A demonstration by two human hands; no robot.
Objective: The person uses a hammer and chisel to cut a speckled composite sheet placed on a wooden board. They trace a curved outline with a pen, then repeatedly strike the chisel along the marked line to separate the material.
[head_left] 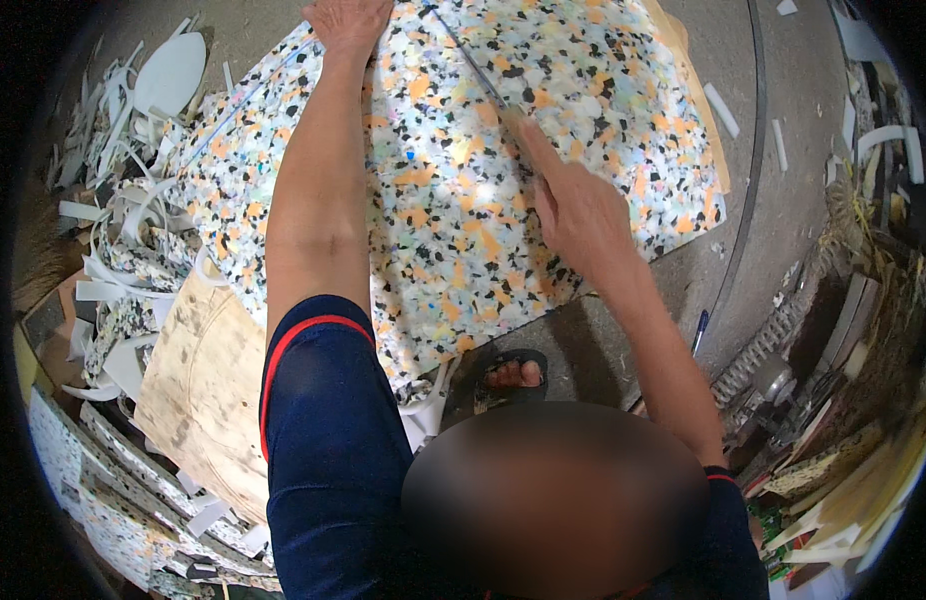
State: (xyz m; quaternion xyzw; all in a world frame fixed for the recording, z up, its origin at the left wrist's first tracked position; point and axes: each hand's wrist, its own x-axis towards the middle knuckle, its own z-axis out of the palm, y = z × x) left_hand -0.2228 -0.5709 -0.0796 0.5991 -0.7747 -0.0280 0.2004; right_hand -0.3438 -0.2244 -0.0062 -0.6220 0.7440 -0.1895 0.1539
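Note:
A large speckled foam sheet (453, 220), white with black, orange and pale green flecks, lies under both my hands. My right hand (583, 210) is closed round the handle of a long thin-bladed knife (470, 62), its index finger stretched along the tool. The handle is mostly hidden in my palm; the dark blade points away and to the left, low over the sheet or against it. At the far edge of view my left hand (351, 22) rests on the sheet, its fingers cut off by the picture's upper edge. A blue line (248, 100) runs along the sheet's left part.
White foam offcuts (113, 270) pile up on the left, beside a stained wooden board (198, 370). A blue pen (700, 330), a metal coil spring (773, 340) and more scraps lie on the right. My sandalled foot (513, 375) stands by the sheet's near edge.

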